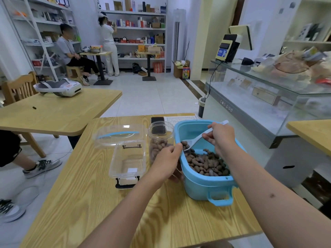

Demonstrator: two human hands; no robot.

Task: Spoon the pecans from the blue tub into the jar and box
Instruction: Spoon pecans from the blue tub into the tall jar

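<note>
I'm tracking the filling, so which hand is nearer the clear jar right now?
Left. The left hand is against the jar, fingers at its side toward the blue tub. The right hand is over the tub, holding the white spoon.

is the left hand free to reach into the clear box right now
Probably not straight away. The left hand is curled around the jar, steadying it beside the blue tub. The clear box sits open just left of it, nothing over its mouth, so letting go would clear the way.
</note>
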